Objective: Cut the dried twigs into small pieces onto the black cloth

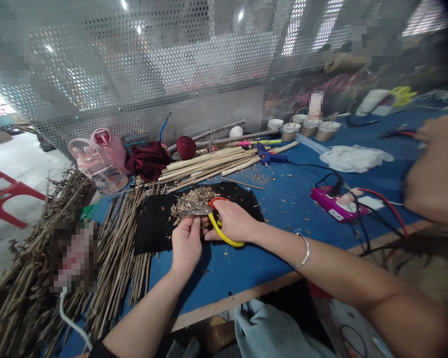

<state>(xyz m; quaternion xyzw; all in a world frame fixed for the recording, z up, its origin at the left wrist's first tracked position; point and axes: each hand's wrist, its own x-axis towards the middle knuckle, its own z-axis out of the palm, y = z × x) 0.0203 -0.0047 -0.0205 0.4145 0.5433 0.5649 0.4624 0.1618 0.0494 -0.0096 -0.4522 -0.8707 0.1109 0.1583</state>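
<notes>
scissors [202, 210] in r hand [236, 220]

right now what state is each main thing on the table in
Scissors: gripped in right hand
Left hand: fingers bent, near the blades
Chips: heaped
Black cloth: spread out
Brown sticks: piled
Pale sticks: lying lengthwise
Maroon cloth: bunched up
Glue gun: lying down, heat unclear
Power strip: plugged into, power unclear
White cloth: crumpled

The left sleeve [102, 349] is black, between 7 and 8 o'clock. A slim silver bangle [306, 251] encircles the right forearm [281, 243], at 4 o'clock.
</notes>
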